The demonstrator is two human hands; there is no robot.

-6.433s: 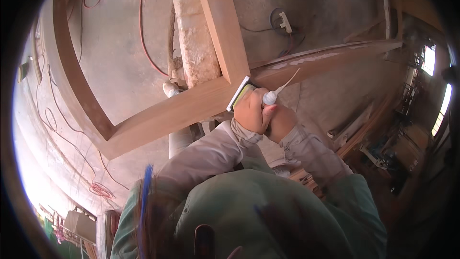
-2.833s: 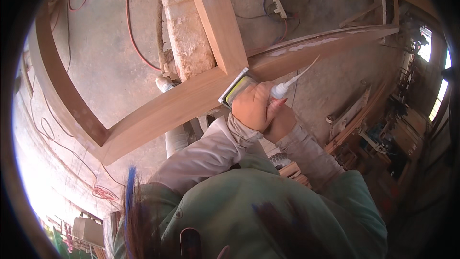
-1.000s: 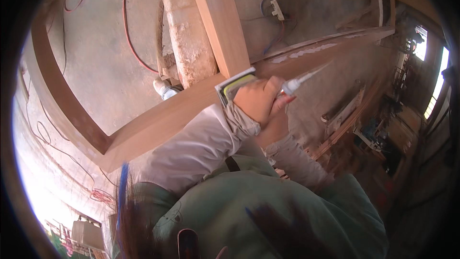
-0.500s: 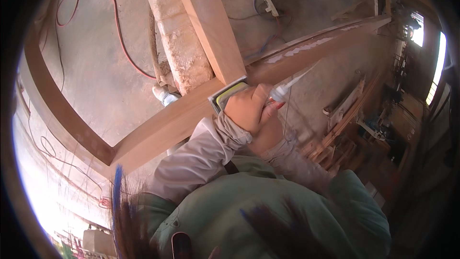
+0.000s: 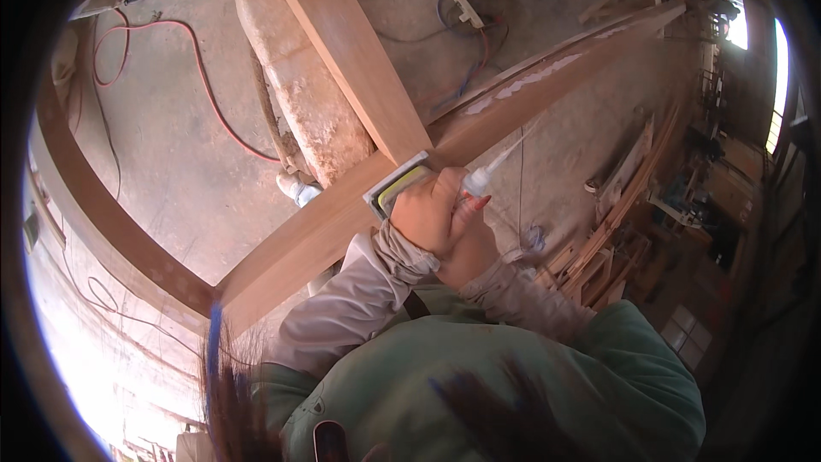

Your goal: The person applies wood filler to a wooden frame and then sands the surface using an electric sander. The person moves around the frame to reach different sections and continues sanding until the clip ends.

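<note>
A small power sander [image 5: 396,189] with a yellow-green body and grey pad rests flat on a long wooden rail [image 5: 282,252], right at the joint with a crossing plank [image 5: 349,44]. My left hand [image 5: 428,214] grips the top of the sander. My right hand [image 5: 472,250] lies against and partly under the left one, pressing on the same tool. A white cord [image 5: 500,158] leaves the sander's right end toward the upper right. Both grey sleeves come up from a green garment at the bottom.
A curved wooden frame member [image 5: 81,205] arcs down the left. Below lie a concrete floor, a red cable [image 5: 214,111], a white plug block [image 5: 467,8] and a stained pale post [image 5: 295,94]. Stacked timber strips [image 5: 616,222] and workshop clutter fill the right.
Both hands have kept hold of the sander at the joint, shifting it only slightly back and forth along the rail. The head view has tilted a little.
</note>
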